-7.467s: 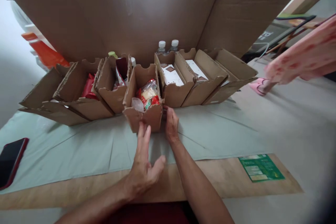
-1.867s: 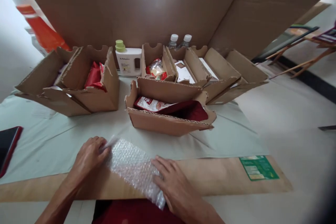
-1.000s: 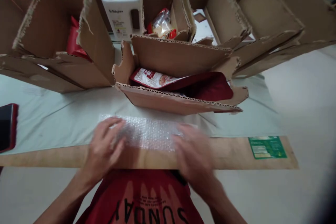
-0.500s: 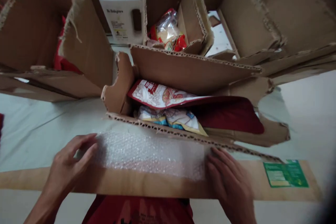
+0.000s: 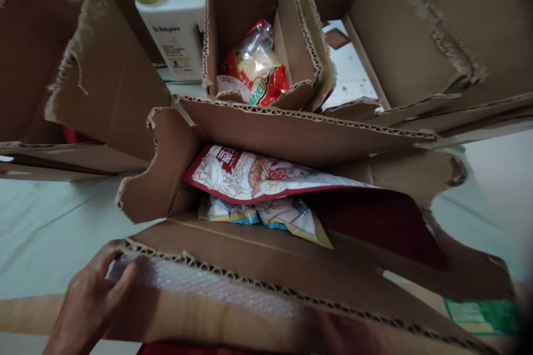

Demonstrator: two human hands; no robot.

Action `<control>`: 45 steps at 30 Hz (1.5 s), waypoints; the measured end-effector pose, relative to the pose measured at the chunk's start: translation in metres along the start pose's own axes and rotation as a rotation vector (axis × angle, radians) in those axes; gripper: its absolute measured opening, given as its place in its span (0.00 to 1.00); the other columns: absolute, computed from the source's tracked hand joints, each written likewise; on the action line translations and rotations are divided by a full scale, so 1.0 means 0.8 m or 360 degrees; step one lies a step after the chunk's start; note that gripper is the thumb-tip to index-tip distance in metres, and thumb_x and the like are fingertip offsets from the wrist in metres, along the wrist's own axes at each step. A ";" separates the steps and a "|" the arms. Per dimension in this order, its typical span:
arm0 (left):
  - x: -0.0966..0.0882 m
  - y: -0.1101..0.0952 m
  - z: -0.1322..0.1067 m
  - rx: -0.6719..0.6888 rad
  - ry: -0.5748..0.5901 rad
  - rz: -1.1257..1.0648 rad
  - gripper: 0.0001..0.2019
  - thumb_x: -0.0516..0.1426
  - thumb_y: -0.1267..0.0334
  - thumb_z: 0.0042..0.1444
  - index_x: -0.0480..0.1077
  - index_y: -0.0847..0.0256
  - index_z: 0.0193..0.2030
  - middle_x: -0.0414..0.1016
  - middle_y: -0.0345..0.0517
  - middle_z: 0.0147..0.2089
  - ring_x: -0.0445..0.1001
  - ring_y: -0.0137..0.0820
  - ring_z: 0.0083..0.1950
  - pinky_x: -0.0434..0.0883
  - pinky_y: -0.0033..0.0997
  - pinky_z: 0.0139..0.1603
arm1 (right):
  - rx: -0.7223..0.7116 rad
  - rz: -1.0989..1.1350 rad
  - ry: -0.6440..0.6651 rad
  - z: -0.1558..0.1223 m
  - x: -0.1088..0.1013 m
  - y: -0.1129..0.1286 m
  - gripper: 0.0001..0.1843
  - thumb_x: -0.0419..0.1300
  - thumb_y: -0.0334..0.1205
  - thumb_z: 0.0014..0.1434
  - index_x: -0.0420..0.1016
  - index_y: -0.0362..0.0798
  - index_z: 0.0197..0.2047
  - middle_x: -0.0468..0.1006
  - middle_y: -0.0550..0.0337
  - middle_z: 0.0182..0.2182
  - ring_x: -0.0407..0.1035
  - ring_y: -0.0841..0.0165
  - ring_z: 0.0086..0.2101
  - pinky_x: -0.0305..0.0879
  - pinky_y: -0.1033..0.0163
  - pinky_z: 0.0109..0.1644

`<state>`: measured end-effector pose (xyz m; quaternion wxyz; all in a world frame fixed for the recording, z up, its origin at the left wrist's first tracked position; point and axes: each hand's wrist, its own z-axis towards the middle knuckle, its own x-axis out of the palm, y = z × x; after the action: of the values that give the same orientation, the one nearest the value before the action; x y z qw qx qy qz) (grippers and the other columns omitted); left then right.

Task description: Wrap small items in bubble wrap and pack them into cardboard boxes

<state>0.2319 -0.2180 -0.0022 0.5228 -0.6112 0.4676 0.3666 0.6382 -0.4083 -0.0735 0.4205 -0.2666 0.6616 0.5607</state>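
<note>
At the lower left, my left hand (image 5: 85,302) has its thumb and forefinger closed around the left end of a strip of bubble wrap (image 5: 208,289). Its forefinger is at the corner of the cardboard box's (image 5: 266,252) near flap, which partly covers the wrap. Inside this box lie a large dark-red and white food packet (image 5: 250,175) and smaller white, blue and yellow packets (image 5: 287,216). A dark, smeared shape at the lower edge, under the flap, may be my right hand; its fingers cannot be made out.
Behind the box stand cardboard compartments. One holds a white bottle with a green pump (image 5: 177,39), another a red and clear packet (image 5: 260,64). A white printed box (image 5: 350,66) lies farther right. A tan board (image 5: 33,313) with a green label (image 5: 478,310) runs along the front.
The near flap has come down toward me over part of the bubble wrap. My left hand is lower in view, and my right hand has gone into blur. The view has also shifted closer.
</note>
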 end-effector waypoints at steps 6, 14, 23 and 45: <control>-0.025 0.004 0.017 0.0482 -0.0344 -0.0020 0.09 0.54 0.54 0.63 0.73 0.54 0.43 0.83 0.43 0.40 0.79 0.34 0.29 0.72 0.30 0.29 | -0.0084 0.0570 0.0165 0.011 -0.016 0.065 0.20 0.62 0.43 0.67 0.75 0.54 0.61 0.86 0.54 0.45 0.83 0.62 0.42 0.82 0.62 0.43; -0.031 -0.032 0.106 0.0827 -0.0121 0.0536 0.14 0.50 0.70 0.61 0.77 0.62 0.43 0.81 0.56 0.40 0.80 0.46 0.44 0.73 0.42 0.46 | 0.0159 0.1166 0.0443 -0.029 0.033 0.123 0.32 0.58 0.44 0.70 0.59 0.52 0.74 0.84 0.49 0.48 0.82 0.61 0.43 0.82 0.59 0.42; -0.013 -0.095 0.136 0.0927 -0.0163 0.0368 0.18 0.54 0.73 0.62 0.73 0.68 0.58 0.79 0.62 0.53 0.76 0.49 0.57 0.71 0.47 0.57 | -0.0004 0.1172 0.0601 -0.045 0.043 0.206 0.14 0.61 0.45 0.65 0.85 0.52 0.48 0.85 0.53 0.43 0.80 0.60 0.43 0.78 0.56 0.48; 0.037 -0.013 -0.042 0.0412 -0.0185 -0.0852 0.26 0.57 0.65 0.62 0.66 0.60 0.67 0.78 0.39 0.36 0.77 0.29 0.35 0.75 0.31 0.41 | -0.0483 0.0900 -0.0028 0.032 0.047 0.226 0.24 0.58 0.37 0.69 0.68 0.54 0.67 0.82 0.50 0.47 0.79 0.61 0.44 0.78 0.51 0.49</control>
<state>0.2489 -0.2563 -0.0203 0.7004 -0.6189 0.3020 0.1874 0.4772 -0.3380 -0.0123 0.2091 -0.1270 0.6148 0.7498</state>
